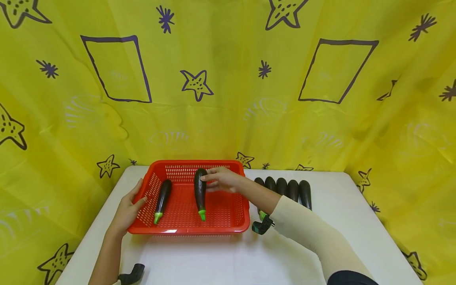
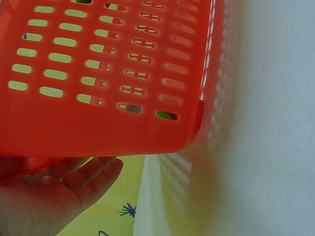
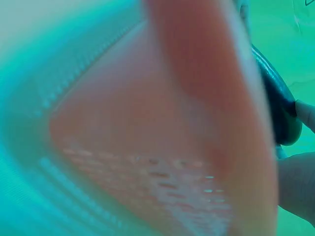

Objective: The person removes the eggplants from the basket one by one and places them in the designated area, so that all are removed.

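Observation:
My right hand pinches a dark purple eggplant near its rounded end, over the red plastic basket; its green stem points toward me. A second eggplant lies inside the basket at the left. My left hand holds the basket's left rim, thumb over the inner side. In the left wrist view, fingers reach beneath the rim. The blurred, tinted right wrist view shows the held eggplant with fingertips against it and the basket rim in front.
Several eggplants lie in a row to the right of the basket, partly hidden by my right forearm. Everything rests on a white table. A yellow curtain with drawn starfish hangs behind and at both sides.

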Action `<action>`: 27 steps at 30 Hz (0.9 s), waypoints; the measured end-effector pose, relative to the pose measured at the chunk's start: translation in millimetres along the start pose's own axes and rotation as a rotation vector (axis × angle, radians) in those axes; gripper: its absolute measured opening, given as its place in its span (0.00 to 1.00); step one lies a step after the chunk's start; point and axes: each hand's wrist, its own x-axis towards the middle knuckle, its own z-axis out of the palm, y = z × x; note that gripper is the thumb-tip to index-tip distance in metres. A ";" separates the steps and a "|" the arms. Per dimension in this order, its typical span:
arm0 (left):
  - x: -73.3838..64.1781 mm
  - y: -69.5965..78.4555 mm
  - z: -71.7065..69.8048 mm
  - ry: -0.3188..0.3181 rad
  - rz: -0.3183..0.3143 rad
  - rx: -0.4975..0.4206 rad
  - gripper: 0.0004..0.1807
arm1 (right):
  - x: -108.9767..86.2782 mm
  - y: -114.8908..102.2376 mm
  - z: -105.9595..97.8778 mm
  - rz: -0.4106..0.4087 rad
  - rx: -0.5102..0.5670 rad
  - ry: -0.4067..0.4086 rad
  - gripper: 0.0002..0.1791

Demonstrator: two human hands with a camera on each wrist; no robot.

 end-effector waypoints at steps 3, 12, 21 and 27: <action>-0.1 -0.4 -0.6 -0.002 0.001 0.006 0.38 | -4.1 1.9 -3.5 -0.007 -0.001 0.002 0.21; -1.0 1.1 -2.3 0.014 0.004 0.020 0.37 | -17.7 -1.0 -16.5 -0.029 0.026 0.030 0.22; 1.9 0.8 -1.2 0.008 0.021 0.031 0.37 | -33.1 -1.8 -35.2 -0.052 0.031 0.061 0.17; 2.3 -1.8 -1.7 0.006 0.020 0.023 0.37 | -42.1 -3.7 -37.6 -0.090 0.051 0.056 0.13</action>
